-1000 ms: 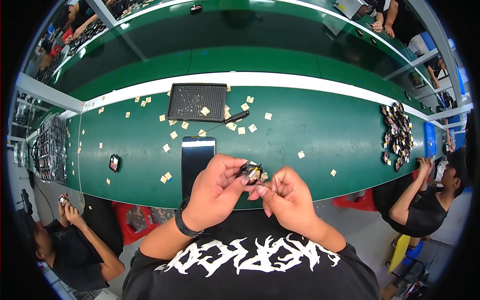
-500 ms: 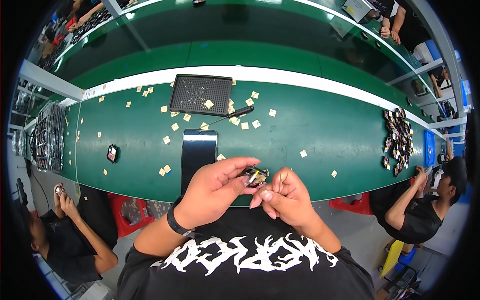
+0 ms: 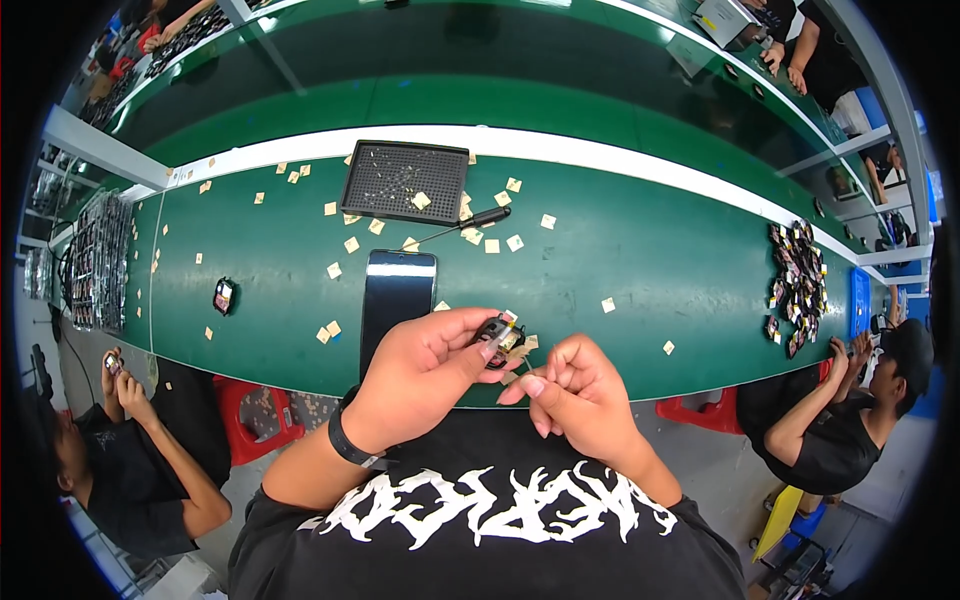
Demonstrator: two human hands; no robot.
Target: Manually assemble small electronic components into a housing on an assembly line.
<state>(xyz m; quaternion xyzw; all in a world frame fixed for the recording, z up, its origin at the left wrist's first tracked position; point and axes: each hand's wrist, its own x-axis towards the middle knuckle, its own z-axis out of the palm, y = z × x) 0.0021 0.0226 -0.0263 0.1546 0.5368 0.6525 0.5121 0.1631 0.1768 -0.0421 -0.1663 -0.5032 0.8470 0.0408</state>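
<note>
My left hand (image 3: 425, 375) pinches a small black electronic part (image 3: 499, 332) between thumb and fingers, just over the near edge of the green table (image 3: 640, 260). My right hand (image 3: 580, 400) is right beside it, fingers curled, its fingertips pinching a small tan sticker (image 3: 524, 347) at the part's side. A dark smartphone (image 3: 397, 298) lies flat on the table just behind my left hand.
A black perforated tray (image 3: 405, 182) and a black-handled screwdriver (image 3: 462, 225) lie further back among several scattered tan squares. One more small black part (image 3: 223, 296) sits at left; a pile of parts (image 3: 795, 285) at right. People sit at both sides below the table.
Both hands stayed together at the table's near edge; my right hand has drawn slightly down and away from the part.
</note>
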